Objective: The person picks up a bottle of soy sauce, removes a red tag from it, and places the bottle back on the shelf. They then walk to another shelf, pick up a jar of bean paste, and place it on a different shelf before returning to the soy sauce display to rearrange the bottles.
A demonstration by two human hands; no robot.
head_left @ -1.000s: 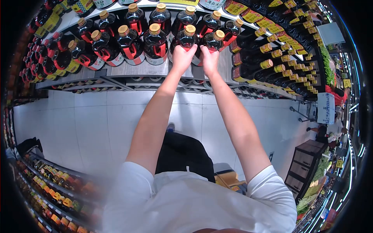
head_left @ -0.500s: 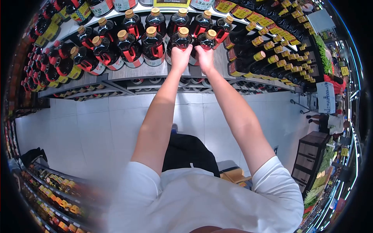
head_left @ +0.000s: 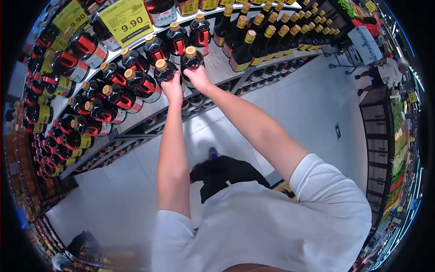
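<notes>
My left hand [head_left: 173, 87] is closed around the near side of a large dark bottle [head_left: 165, 71] with a gold cap. Just to its right, my right hand [head_left: 197, 78] grips a matching dark bottle [head_left: 191, 59]. Both bottles stand upright, side by side, at the front of the grey shelf [head_left: 216, 71]. The hands hide the lower parts of both bottles, and some fingers are out of sight behind them. More bottles of the same kind, with red handles, crowd close by; one is a red-handled bottle [head_left: 142, 85] left of my left hand.
Slimmer dark bottles [head_left: 242, 53] with yellow caps line the shelf to the right. A yellow price sign [head_left: 128, 21] stands behind the near bottles. Farther right are a shopping cart [head_left: 358, 50] and a person in a light shirt [head_left: 389, 72]. Pale tiled floor [head_left: 299, 109] lies below.
My view has turned, so the shelf now slants and the price sign shows fully. The hands appear farther left in the picture, each still on a bottle at the shelf front.
</notes>
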